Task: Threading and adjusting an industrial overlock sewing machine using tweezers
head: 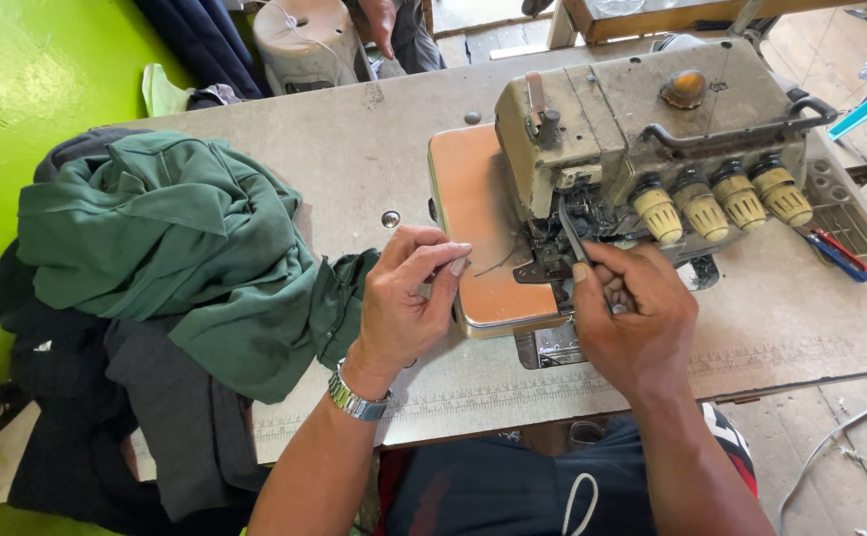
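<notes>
Right hand [635,318] is closed around a pair of thin metal tweezers [574,238], and the tip of the tweezers goes into the needle area of the old beige overlock sewing machine [642,139]. Left hand [408,293] is held beside it, a little to the left, with thumb and forefinger pinched together; a thin dark thread [498,264] runs from near the machine toward these fingers, but I cannot tell for sure if the fingers grip it. On the left wrist there is a metal wristwatch [357,399]. Under the hands lies the orange plate [478,238] of the machine, which sits on a grey, worn surface [354,149]. Four yellowish tension knobs [721,199] stand in a row on the front of the machine. Left of the hands, a heap of green cloth [175,248] rests on dark grey cloth [106,397]. Near the right edge lie red and blue tools [838,254].
</notes>
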